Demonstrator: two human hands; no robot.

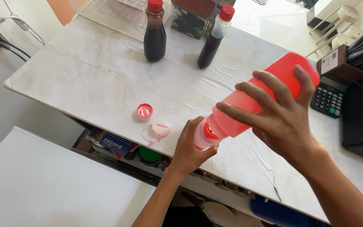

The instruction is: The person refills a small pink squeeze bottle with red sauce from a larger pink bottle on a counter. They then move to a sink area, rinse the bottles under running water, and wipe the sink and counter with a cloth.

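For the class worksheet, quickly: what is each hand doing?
Left hand: closed around small translucent pink plastic bottle.
Right hand: holding tilted large red plastic bottle.

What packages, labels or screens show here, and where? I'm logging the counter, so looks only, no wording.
Red bottle: tilted in the right hand, mouth at a small container in the left hand.
Two dark sauce bottles: red caps, far side of the counter.
White label: on a brown box, right edge.
Calculator: black, below that box.
Blue packet: on the shelf under the counter.
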